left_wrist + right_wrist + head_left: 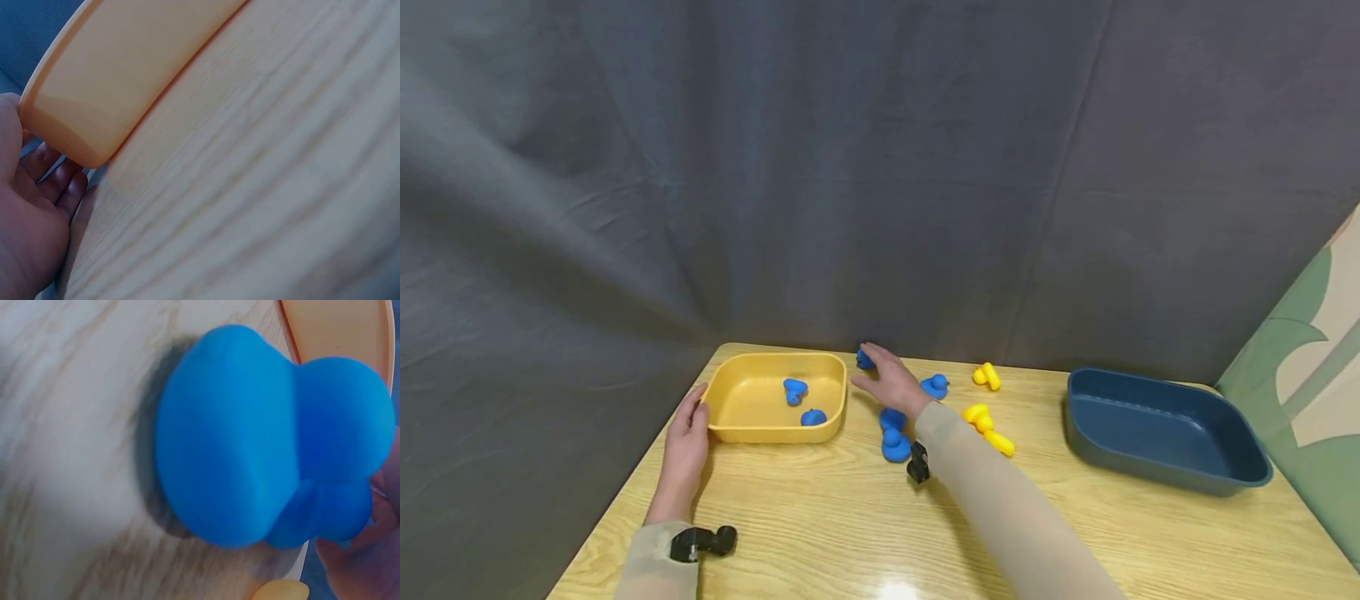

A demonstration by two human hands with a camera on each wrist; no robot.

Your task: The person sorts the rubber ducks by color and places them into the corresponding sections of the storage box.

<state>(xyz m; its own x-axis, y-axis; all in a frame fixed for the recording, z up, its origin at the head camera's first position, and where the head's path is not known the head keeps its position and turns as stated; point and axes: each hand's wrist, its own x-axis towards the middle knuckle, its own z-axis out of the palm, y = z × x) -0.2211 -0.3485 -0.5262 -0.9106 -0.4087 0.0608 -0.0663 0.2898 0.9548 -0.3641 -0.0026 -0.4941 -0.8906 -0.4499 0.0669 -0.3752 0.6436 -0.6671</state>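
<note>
My left hand (685,446) holds the left side of a yellow plastic basin (752,435), fingers below its rim in the left wrist view. Two blue rubber ducks, one tipped over (794,390) and one nearer the front (813,417), lie inside. Beyond the basin's right side, my right hand (891,385) reaches to a blue rubber duck (864,360) at the table's back edge, thumb and fingers spread around it. Blue ducks (231,437) close to the camera hide much of that hand in the right wrist view.
By the right forearm lie more blue ducks (896,446), another blue duck (936,386) and several yellow ducks (977,417). A dark blue basin (1165,467) stands at the right of the wooden table (820,517). A grey curtain (880,183) hangs behind the back edge.
</note>
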